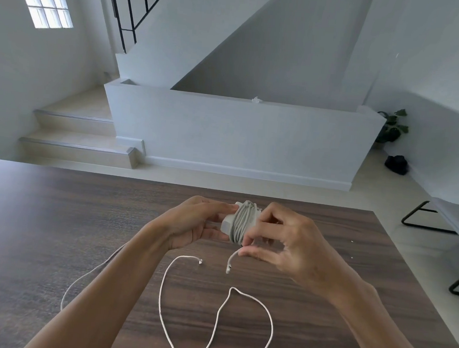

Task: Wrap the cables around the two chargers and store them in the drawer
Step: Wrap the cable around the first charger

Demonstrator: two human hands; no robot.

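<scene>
Left hand (pixel 191 220) grips a white charger (pixel 228 223) wound with cable. Right hand (pixel 285 247) pinches the cable's loose end (pixel 231 262) just below. A second cable (pixel 215 323) lies on the table (pixel 55 215) beneath.

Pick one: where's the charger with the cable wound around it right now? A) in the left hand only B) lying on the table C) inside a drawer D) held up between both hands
D: the wrapped charger is off the table, with the left hand gripping its left end and the right hand pinching the short free cable end beside it.
</scene>
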